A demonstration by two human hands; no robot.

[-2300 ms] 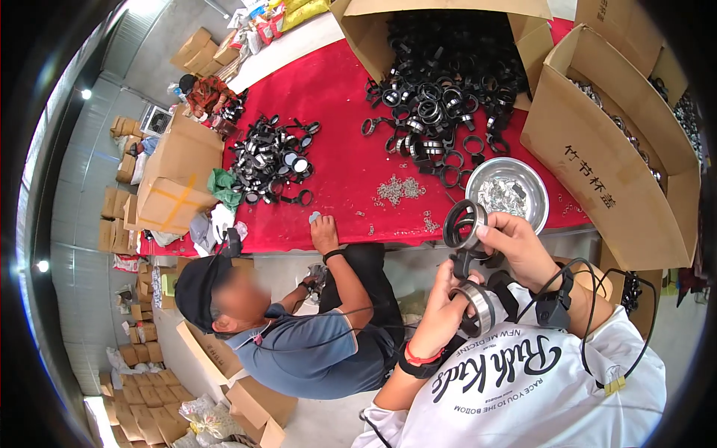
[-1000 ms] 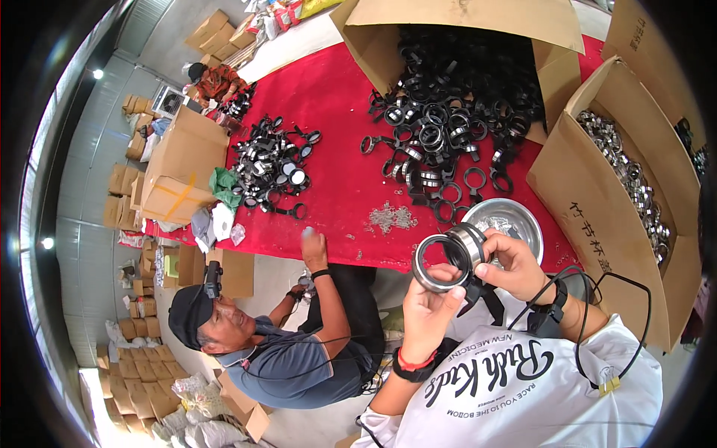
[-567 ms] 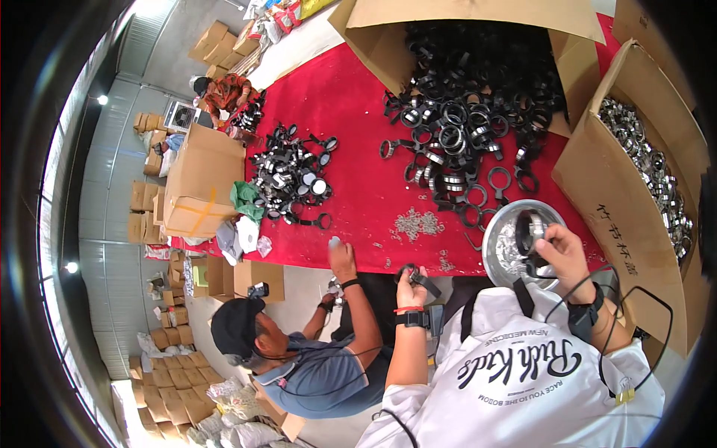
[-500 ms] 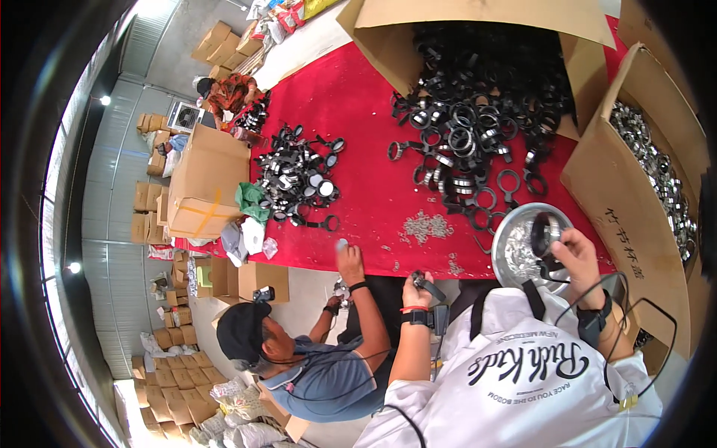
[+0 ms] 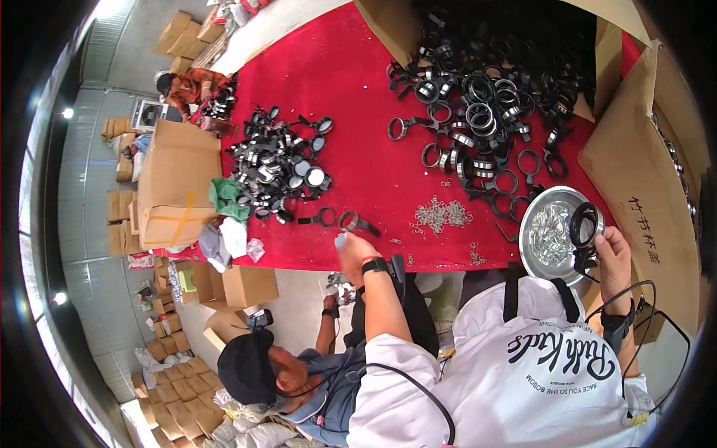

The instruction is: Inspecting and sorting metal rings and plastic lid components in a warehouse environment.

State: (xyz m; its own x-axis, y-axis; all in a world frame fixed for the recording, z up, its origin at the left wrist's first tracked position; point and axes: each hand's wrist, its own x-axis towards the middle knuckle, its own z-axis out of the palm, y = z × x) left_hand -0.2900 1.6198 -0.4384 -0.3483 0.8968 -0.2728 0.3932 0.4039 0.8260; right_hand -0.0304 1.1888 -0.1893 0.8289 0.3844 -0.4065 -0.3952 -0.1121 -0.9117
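My left hand reaches out over the table's near edge, fingers loosely extended and overlapping a co-worker's hand. Just beyond its fingertips is a black ring-shaped piece with a strap, apparently free of the fingers. At the right, my right hand grips another black ring lid with a strap, a silvery band round its ring. This lid is over the right side of a metal bowl holding small shiny metal clips. Loose wire clips lie on the red table cover.
Black rings spill from a large carton on the far right. A second carton stands beside the bowl. Finished-looking lids form a pile at left, near a closed carton. A co-worker sits close on my left.
My left hand has moved left and forward, and the ring piece it held is now past its fingertips. My right hand has shifted slightly right with its lid. The view has turned a little.
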